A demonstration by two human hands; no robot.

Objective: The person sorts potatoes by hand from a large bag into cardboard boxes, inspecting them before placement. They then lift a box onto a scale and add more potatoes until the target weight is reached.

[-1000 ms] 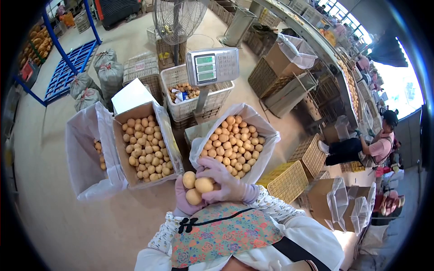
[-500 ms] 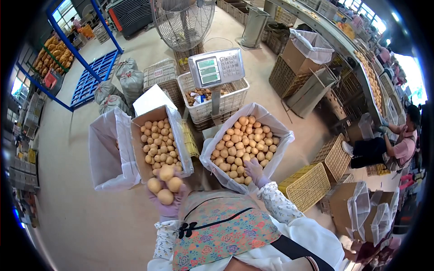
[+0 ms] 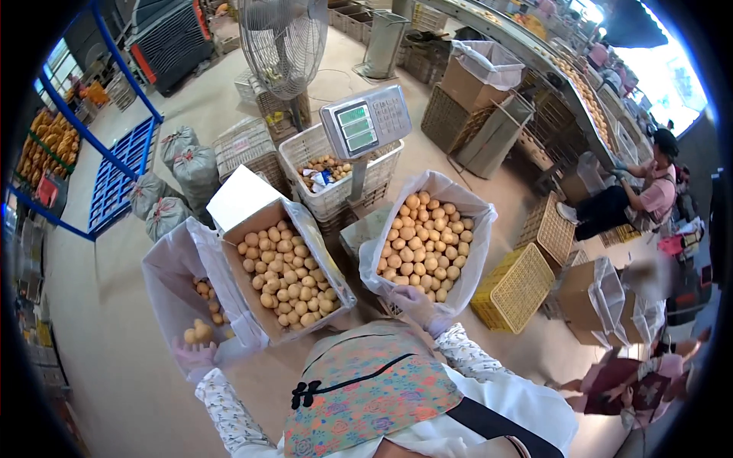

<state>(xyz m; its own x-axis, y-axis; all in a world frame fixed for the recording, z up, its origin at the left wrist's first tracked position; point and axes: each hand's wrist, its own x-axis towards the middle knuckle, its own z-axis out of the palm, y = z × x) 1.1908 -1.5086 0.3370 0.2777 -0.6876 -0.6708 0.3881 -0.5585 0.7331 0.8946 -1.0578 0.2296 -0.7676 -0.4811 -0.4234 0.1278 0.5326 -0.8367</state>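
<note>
My left hand (image 3: 195, 359), in a pale purple glove, is at the near rim of the left lined box (image 3: 179, 267). Its fingers are apart, and several round tan potatoes or fruits (image 3: 200, 332) are just beyond the fingertips, inside the box. More lie deeper in it. Beside it, the middle cardboard box (image 3: 233, 286) holds many of the same round pieces. My right hand (image 3: 418, 307), gloved alike, is at the near left rim of the right lined box (image 3: 482, 248), its fingers apart and no piece visible in them. That box is also well filled.
A scale display (image 3: 365, 120) stands before a white crate (image 3: 305, 195) with small pieces inside. A fan (image 3: 282, 46) and tied sacks (image 3: 195, 172) are beyond. Yellow crates (image 3: 515, 290) are at right, near a seated person (image 3: 653, 187). Another person (image 3: 649, 385) is at lower right.
My left hand has moved left to the left box, and the round pieces it held are now off its palm. My right hand has drawn back from the pile to the rim. The view has shifted.
</note>
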